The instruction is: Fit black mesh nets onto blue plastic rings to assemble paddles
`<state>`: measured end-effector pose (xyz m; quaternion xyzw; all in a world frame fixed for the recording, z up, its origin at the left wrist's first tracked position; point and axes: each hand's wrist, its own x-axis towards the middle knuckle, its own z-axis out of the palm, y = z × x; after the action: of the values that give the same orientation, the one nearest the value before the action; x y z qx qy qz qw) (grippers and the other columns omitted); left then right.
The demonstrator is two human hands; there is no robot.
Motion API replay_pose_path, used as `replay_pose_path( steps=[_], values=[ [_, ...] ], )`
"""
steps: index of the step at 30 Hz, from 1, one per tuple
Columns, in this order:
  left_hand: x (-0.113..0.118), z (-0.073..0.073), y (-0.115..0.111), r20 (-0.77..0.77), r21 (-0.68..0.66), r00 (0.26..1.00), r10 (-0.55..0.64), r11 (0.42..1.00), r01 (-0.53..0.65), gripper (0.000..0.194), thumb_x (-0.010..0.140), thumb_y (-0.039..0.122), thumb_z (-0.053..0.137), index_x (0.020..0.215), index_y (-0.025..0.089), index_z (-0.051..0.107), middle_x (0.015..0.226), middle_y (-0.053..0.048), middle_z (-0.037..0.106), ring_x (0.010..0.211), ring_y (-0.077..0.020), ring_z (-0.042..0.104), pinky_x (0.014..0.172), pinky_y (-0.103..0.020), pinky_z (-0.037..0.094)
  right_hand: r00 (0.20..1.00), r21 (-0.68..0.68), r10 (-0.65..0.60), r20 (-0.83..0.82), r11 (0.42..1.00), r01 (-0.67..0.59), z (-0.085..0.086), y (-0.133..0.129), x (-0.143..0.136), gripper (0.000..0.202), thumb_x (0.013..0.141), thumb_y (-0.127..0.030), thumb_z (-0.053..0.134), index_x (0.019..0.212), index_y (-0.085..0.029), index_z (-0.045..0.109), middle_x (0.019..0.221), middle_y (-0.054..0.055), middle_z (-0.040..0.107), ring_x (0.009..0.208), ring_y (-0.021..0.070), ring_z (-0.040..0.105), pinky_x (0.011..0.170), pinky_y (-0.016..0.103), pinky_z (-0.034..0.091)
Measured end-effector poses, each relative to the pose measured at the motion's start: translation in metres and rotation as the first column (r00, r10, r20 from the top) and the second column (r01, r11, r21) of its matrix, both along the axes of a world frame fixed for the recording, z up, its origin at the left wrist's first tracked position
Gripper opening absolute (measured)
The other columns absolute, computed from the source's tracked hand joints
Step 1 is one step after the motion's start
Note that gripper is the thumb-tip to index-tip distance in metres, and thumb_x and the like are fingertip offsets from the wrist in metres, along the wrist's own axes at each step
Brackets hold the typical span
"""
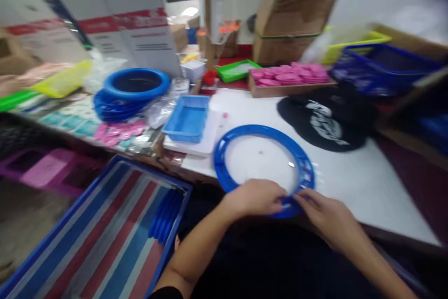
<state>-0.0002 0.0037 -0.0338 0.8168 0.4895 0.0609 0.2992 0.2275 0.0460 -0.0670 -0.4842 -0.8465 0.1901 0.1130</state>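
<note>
A flat blue plastic ring [257, 130] lies on the white tabletop, its near edge reaching the table's front. My left hand [257, 198] is closed on the near part of the ring, with the fingers curled over the rim. Close beside it, my right hand [324, 215] pinches the ring's near right edge between thumb and fingers. Inside the ring, a small shiny piece [291, 164] shows against the white surface. Motion blurs the fingertips somewhat.
A black cap [315, 119] lies right of the ring, before a carton of pink pieces [290, 75]. To the left are a light blue tray [189, 119] and stacked blue rings [136, 83]. A blue-rimmed crate [115, 161] with a striped lining stands low at left.
</note>
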Motion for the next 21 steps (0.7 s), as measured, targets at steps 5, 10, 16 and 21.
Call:
replay_pose_path(
  steps=[5, 10, 16, 21],
  values=[
    [-0.008, 0.011, -0.001, 0.045, 0.032, 0.996, 0.081, 0.996, -0.083, 0.028, 0.108, 0.028, 0.051, 0.114, 0.022, 0.078, 0.121, -0.006, 0.08, 0.114, -0.022, 0.073, 0.101, -0.03, 0.052, 0.989, -0.071, -0.106, 0.105, 0.991, 0.114, 0.011, -0.006, -0.009, 0.021, 0.102, -0.037, 0.056, 0.094, -0.029, 0.073, 0.081, 0.003, 0.08, 0.08, 0.0321, 0.078, 0.065, 0.036, 0.043],
    [0.021, 0.011, -0.005, -0.054, 0.066, 0.97, 0.237, 0.97, -0.234, 0.031, 0.107, 0.026, 0.048, 0.102, 0.019, 0.078, 0.106, -0.008, 0.08, 0.101, -0.0236, 0.074, 0.088, -0.031, 0.053, 0.976, -0.079, -0.141, 0.168, 0.985, 0.156, 0.022, -0.013, -0.018, 0.016, 0.104, -0.032, 0.061, 0.098, -0.027, 0.075, 0.082, 0.003, 0.08, 0.082, 0.0289, 0.076, 0.065, 0.032, 0.036],
    [0.037, 0.004, -0.002, -0.13, 0.126, 0.935, 0.33, 0.941, -0.314, 0.024, 0.103, 0.025, 0.052, 0.1, 0.021, 0.075, 0.105, -0.006, 0.079, 0.095, -0.025, 0.074, 0.079, -0.033, 0.051, 0.983, -0.122, -0.097, 0.159, 0.986, 0.117, 0.026, -0.008, -0.013, 0.013, 0.102, -0.026, 0.062, 0.095, -0.026, 0.073, 0.081, 0.002, 0.076, 0.075, 0.0236, 0.069, 0.063, 0.029, 0.031],
    [0.034, 0.002, 0.001, -0.104, 0.115, 0.944, 0.312, 0.947, -0.3, 0.023, 0.103, 0.027, 0.053, 0.098, 0.021, 0.074, 0.105, -0.006, 0.079, 0.096, -0.025, 0.074, 0.078, -0.033, 0.049, 0.987, -0.31, 0.023, -0.16, 0.948, -0.073, 0.031, 0.009, 0.006, 0.018, 0.102, -0.035, 0.059, 0.095, -0.025, 0.072, 0.06, -0.006, 0.056, 0.058, 0.0164, 0.05, 0.062, 0.028, 0.035]
  ],
)
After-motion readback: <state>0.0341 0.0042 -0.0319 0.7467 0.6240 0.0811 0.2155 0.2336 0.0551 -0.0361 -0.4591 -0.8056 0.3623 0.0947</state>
